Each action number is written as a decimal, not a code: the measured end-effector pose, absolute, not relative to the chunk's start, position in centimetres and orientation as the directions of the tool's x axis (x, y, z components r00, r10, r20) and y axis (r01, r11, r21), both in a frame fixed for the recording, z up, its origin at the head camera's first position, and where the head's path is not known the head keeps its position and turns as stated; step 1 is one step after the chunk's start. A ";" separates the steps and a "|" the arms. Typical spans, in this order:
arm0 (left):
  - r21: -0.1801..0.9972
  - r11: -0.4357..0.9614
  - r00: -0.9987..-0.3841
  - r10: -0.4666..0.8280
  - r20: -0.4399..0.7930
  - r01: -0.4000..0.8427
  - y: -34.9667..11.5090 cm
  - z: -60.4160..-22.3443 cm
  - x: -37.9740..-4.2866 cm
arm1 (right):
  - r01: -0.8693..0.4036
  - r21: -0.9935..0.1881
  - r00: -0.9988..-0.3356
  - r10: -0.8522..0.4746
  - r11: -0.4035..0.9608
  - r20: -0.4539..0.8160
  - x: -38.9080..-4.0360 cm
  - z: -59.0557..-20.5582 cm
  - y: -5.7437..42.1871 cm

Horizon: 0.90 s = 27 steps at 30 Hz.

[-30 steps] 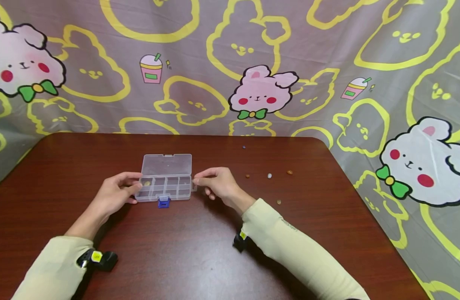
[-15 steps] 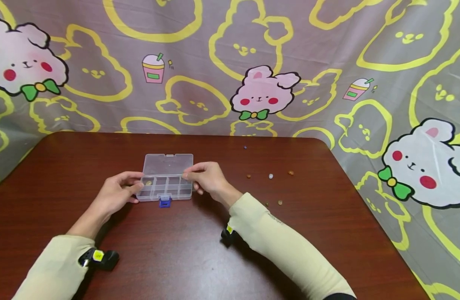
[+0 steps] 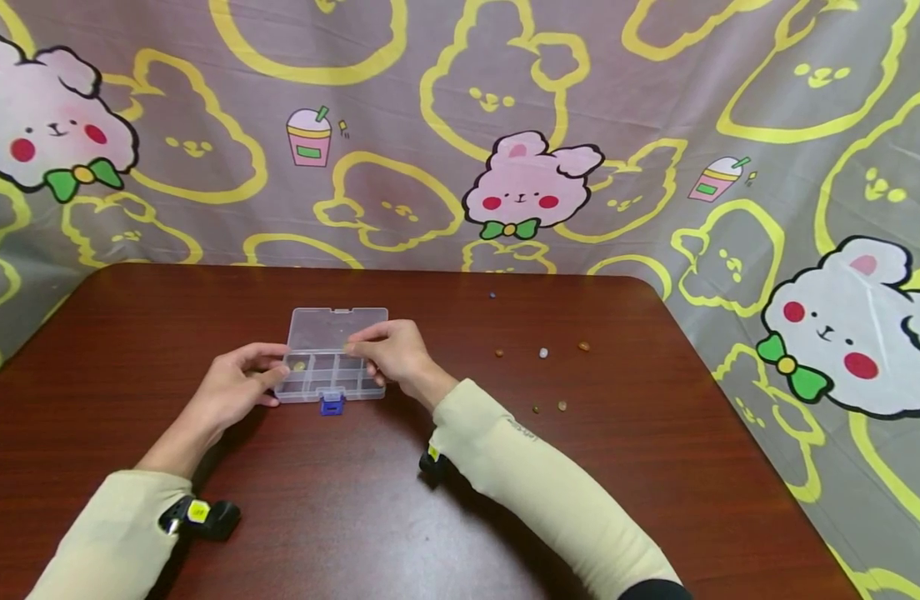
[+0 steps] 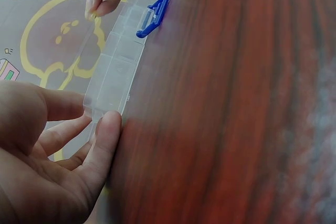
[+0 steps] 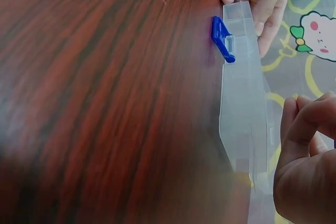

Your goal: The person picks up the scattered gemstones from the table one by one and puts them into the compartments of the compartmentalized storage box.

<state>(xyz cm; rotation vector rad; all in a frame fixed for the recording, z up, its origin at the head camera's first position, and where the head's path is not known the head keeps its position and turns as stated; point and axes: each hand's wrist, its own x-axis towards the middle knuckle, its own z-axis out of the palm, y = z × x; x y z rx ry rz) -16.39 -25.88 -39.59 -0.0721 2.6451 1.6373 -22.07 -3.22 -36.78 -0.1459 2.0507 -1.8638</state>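
Observation:
A clear plastic compartment box (image 3: 302, 397) lies on the table with its lid (image 3: 316, 329) raised at the back and a blue latch (image 3: 332, 407) at the front. My left hand (image 3: 233, 387) grips its left end, the thumb (image 4: 109, 129) on the front corner and fingers behind. Over the back row of compartments, my right hand (image 3: 400, 357) pinches a tiny yellowish stone (image 4: 94, 15), mostly hidden by the fingertips. One yellowish stone (image 3: 299, 367) lies in the back left compartment.
Several small stones lie loose to the right: a white stone (image 3: 543, 353), two orange-brown ones, including the larger brown stone (image 3: 583, 346), a pale yellowish stone (image 3: 562, 406) and a dark greenish stone (image 3: 536, 409). A blue stone (image 3: 492, 295) is near the back edge. A patterned curtain (image 3: 400, 125) hangs behind the table.
My right hand has moved left from the box's right end to above its back compartments, still pinching. The dark greenish stone has come out from behind the right sleeve. My left hand stays put.

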 end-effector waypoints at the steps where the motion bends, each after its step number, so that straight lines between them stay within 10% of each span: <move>1: 0.893 0.446 -0.999 -0.023 -0.050 -0.055 -25.9 -39.6 -16.4 | 0.165 -0.978 -0.929 -0.312 0.127 -0.197 -22.1 -36.8 -3.4; 27: 0.889 0.452 -0.997 -0.024 -0.069 -0.072 -25.9 -39.4 -16.2 | 0.127 -0.949 -0.951 -0.236 0.290 -0.199 -21.9 -36.9 -6.6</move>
